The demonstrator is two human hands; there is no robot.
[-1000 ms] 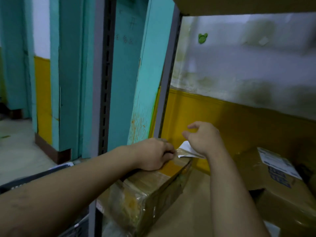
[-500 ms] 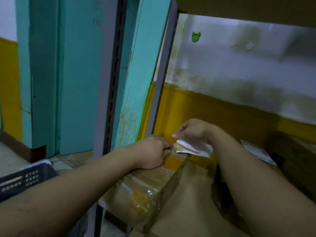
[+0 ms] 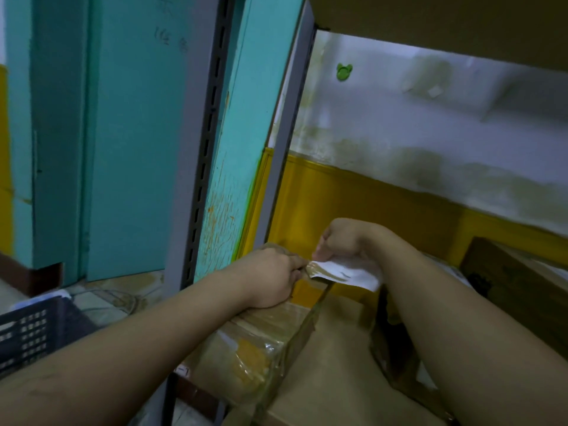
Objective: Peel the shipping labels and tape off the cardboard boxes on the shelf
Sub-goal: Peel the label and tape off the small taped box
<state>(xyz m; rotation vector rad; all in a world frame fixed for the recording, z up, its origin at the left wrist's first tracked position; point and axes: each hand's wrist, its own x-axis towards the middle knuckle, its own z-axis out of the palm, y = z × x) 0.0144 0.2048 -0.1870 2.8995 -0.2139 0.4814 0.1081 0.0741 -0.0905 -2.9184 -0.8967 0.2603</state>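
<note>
label: white shipping label [image 3: 347, 273], part lifted at the far top edge of the taped cardboard box [image 3: 255, 348], left end of the shelf [image 3: 332, 379].
right hand [image 3: 344, 241]: fingers curled, pinching the label's free end.
left hand [image 3: 270, 278]: fingers curled, gripping the box at the peel line.
risk: a sharp pull could tear the paper; the box may slide.

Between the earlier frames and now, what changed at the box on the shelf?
The right hand, pinching the label, has peeled it further off the cardboard box, toward the right; more white paper hangs free. Nothing was let go. The left hand still grips the box's far end; the box has not moved.
</note>
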